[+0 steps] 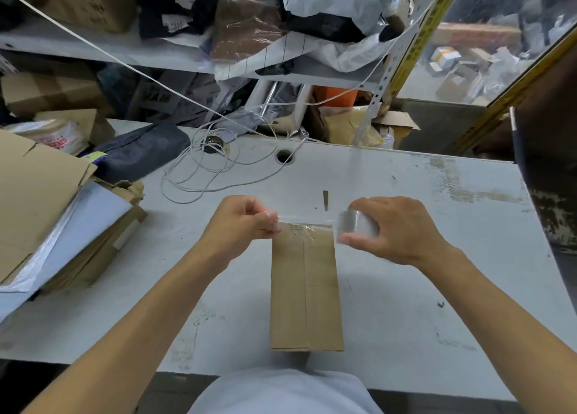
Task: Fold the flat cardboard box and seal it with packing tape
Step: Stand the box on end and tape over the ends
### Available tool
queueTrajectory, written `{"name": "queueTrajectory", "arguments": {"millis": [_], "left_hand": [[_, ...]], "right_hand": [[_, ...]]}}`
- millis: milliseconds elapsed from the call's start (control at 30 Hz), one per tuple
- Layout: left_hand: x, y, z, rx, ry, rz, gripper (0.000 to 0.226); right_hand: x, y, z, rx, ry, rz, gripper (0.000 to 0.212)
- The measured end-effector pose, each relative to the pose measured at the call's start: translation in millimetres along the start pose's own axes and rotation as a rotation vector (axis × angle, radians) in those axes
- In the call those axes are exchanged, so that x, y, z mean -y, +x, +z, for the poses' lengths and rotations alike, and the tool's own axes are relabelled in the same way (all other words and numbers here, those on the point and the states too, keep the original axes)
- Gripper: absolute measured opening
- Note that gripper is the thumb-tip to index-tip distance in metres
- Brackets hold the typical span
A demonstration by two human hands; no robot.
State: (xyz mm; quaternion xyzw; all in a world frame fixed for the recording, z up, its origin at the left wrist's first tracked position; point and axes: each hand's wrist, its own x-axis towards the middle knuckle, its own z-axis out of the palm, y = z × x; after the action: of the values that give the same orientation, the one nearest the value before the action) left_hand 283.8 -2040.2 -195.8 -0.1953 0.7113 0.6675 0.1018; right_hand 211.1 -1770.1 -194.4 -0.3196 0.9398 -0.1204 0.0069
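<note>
While the small brown cardboard box [306,288] lies folded at the centre of the frame on the scuffed white worktable [437,288], its two top flaps meeting along a lengthwise seam, the sealing step is in hand; a strip of clear packing tape [304,221] is stretched crosswise over the far end of the box, between the two hands. The left hand [239,223], just left of centre, has its fingers curled and pinches the free end of the strip between thumb and fingertips; the right hand [396,229], right of centre, is curled over the clear roll of packing tape [356,226], thumb below and fingers above, holding it just beside the box's far right corner. Some wrinkled tape appears already stuck on the far end of the top face; whether the stretched strip touches the cardboard or hovers above it I cannot tell.

Judging from this, the folding is done and the taping is only begun; the long seam toward the lower part of the frame looks bare. The next move probably calls for lowering the strip taut, pressing it flat without creases, then tearing it from the roll.

Toward the upper left, a coiled white cord [206,170] lies on the table; at the left edge sits a stack of flat cardboard sheets [37,201].
</note>
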Motion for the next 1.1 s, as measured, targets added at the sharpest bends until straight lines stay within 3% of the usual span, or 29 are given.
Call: {"name": "queueTrajectory", "arguments": {"millis": [100,367,700,933,1100], "left_hand": [[6,0,-14,-0.032,0.018,-0.031,0.022],[24,10,-8,-0.112,0.133,-0.09,0.017],[45,27,-5,-0.117,0.078,-0.176,0.019],[63,31,10,-0.144,-0.006,-0.202,0.02],[69,26,24,-0.269,-0.085,-0.175,0.009]], "right_hand": [[-7,3,2,0.008,0.012,0.088,0.085],[-11,20,17,0.23,-0.075,0.223,0.07],[-21,28,38,0.312,-0.026,0.265,0.086],[-23,23,46,0.326,0.088,0.277,0.066],[-21,22,49,0.327,0.131,0.27,0.084]]}}
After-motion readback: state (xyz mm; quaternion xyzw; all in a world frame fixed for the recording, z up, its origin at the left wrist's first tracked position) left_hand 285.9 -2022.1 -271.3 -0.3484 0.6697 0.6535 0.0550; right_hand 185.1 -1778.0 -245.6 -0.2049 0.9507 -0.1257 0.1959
